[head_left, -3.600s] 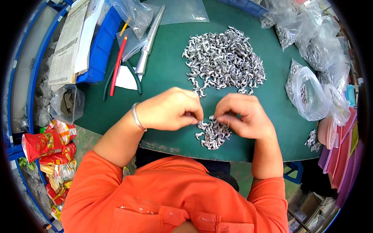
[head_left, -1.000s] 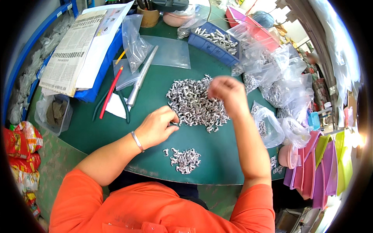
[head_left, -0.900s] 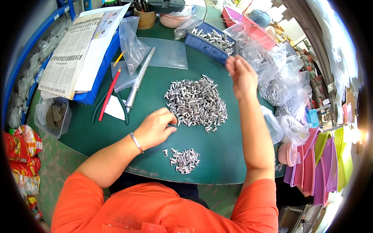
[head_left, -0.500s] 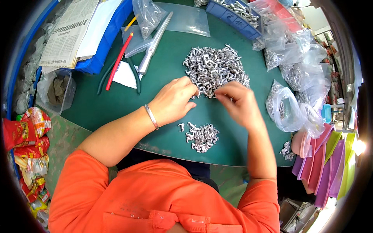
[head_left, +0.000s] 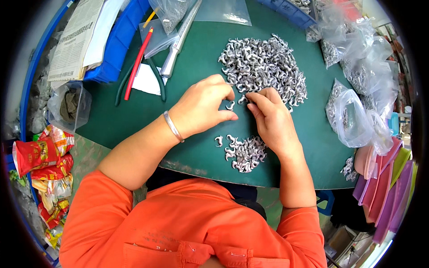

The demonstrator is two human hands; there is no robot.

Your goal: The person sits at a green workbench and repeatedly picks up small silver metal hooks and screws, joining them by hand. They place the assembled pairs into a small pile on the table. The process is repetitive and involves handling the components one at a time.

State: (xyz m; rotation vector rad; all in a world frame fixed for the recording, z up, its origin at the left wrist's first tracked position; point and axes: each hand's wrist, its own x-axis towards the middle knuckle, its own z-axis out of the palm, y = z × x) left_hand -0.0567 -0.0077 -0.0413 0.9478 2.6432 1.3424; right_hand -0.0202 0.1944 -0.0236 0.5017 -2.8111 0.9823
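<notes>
A large heap of small S-curved silvery metal pieces (head_left: 263, 67) lies on the green table beyond my hands. My left hand (head_left: 203, 105) is at the heap's near left edge, thumb and forefinger apart. One loose curved metal piece (head_left: 230, 105) sits in the gap between them. Close to its right, my right hand (head_left: 273, 118) pinches with thumb and forefinger at a curved metal piece (head_left: 242, 99) by the heap's near edge. A smaller pile of the same pieces (head_left: 246, 154) is nearer to me, with a single piece (head_left: 218, 141) on its left.
Left on the table are pliers (head_left: 161, 85), a red pencil (head_left: 138, 64), a tapered metal rod (head_left: 174, 56) and a blue bin (head_left: 118, 42) with papers. A clear tub (head_left: 82, 107) stands at the left edge. Bags of metal pieces (head_left: 364, 80) crowd the right side.
The view has shifted, so the table's things sit farther right. My hands are closer together, and my left thumb and forefinger have spread with a piece now showing between them.
</notes>
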